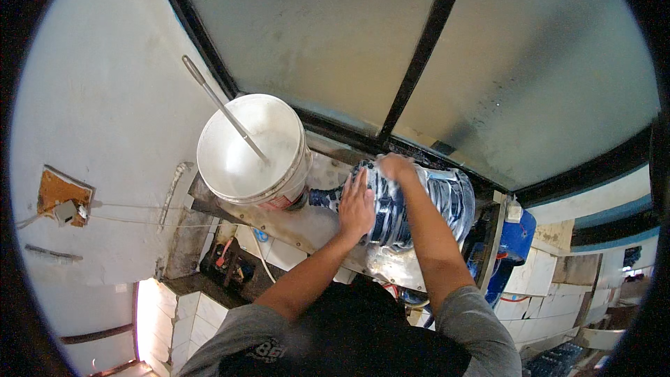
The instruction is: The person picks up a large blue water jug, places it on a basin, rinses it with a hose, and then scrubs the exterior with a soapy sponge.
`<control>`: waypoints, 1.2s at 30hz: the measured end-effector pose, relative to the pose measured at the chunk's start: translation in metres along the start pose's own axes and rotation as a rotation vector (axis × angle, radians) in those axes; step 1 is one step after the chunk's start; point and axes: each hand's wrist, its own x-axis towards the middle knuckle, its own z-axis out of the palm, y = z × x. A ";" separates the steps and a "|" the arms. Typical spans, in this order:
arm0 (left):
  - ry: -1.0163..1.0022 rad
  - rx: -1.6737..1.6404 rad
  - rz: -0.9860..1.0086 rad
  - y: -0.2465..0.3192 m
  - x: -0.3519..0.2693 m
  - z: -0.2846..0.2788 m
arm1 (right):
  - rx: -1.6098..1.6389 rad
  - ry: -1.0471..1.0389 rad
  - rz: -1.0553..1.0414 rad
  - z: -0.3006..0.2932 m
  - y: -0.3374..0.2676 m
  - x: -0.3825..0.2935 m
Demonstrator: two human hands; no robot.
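Observation:
A large clear plastic water jug [451, 204] with soapy suds on it lies on its side on a metal-topped counter [319, 220], its neck towards the left. My left hand [358, 208] rests flat on the jug's shoulder near the neck, fingers fairly straight. On the jug's far upper side is my right hand [396, 166], blurred and covered with foam; whether it holds something cannot be told. Left of the neck stands a white plastic bucket [252, 149] with whitish liquid inside and a long metal handle [225, 110] leaning out over its rim.
Frosted windows in a black frame [416, 57] rise behind the counter. A blue container [515, 235] stands to the right. A pale hose [260, 254] hangs at the counter's near edge, and a power adapter [65, 212] is on the left wall.

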 end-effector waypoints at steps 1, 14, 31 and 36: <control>0.014 -0.030 0.010 -0.004 0.003 0.003 | 0.103 0.022 -0.006 0.008 -0.011 0.004; -0.106 0.098 -0.152 0.008 0.023 -0.004 | -0.157 1.209 -0.251 0.094 0.090 -0.152; 0.145 -0.079 -0.131 0.002 -0.067 -0.011 | 0.297 1.174 0.584 0.105 0.158 -0.162; 0.223 -0.080 0.136 -0.015 -0.071 0.001 | 0.302 1.337 0.419 0.151 0.171 -0.155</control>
